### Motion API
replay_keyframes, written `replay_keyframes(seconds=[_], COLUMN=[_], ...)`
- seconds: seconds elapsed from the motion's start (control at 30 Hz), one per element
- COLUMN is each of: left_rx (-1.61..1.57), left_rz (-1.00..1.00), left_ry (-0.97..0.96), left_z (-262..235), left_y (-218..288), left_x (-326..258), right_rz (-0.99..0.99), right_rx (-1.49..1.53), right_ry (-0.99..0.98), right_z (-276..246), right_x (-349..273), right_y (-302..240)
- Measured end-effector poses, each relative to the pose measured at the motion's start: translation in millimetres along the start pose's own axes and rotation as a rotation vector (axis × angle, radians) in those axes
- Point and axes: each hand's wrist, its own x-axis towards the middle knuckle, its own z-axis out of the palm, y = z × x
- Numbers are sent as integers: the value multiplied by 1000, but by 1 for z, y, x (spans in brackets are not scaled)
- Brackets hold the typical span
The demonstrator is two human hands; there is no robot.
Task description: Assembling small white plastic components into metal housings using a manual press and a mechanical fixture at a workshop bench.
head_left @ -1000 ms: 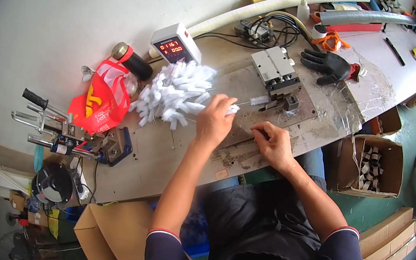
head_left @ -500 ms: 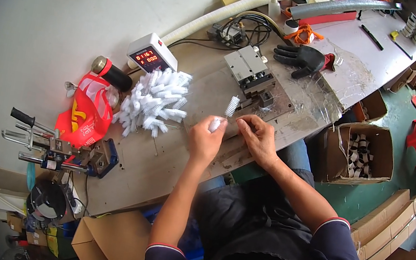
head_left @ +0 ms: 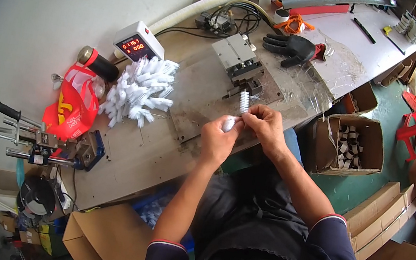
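Observation:
A small white bristle brush [head_left: 244, 102] stands upright above my fingertips, its lower end hidden between them. My left hand [head_left: 217, 140] is closed around that lower end, and a white rounded piece [head_left: 228, 123] shows in its grip. Whether this piece belongs to the same brush I cannot tell. My right hand [head_left: 267, 132] pinches at the base of the bristles, its fingertips meeting the left ones. To the left, a heap of similar white brushes [head_left: 140, 87] lies on the bench. Just beyond my hands sits a grey metal clamping fixture [head_left: 238, 60].
Behind the heap stand a white counter box [head_left: 139, 42] with a red display and a black flask [head_left: 102, 66]. A red bag [head_left: 71, 111] and a lever press [head_left: 49, 144] are farther left. A black glove [head_left: 292, 49] lies beyond the fixture. A carton of short rings [head_left: 378, 143] stands right.
My right fingers, apart from the brush before, have closed in on its base beside my left hand. Both hands and the brush have moved right in the view; the bench has shifted slightly left.

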Motion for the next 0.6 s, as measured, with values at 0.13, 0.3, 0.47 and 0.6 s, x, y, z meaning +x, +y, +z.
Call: replay_keyframes(seconds=[0.13,0.3,0.47,0.6], left_rx=[-219,-469,-582,-636], left_rz=[9,-174,-173,-190], left_ry=[172,-46,-143,-212], left_z=[-12,-24,-29,-30], left_y=[-7,3,-7,0], left_x=[14,26,28,27], right_rz=[62,133,196,207], right_rx=[-139,-193,-176,-137], right_ry=[-99,-303,-391,-430], right_z=[-10,-15,-22,-27], right_x=[-6,-9,-6,-4], right_y=[-10,-22,-24,-25])
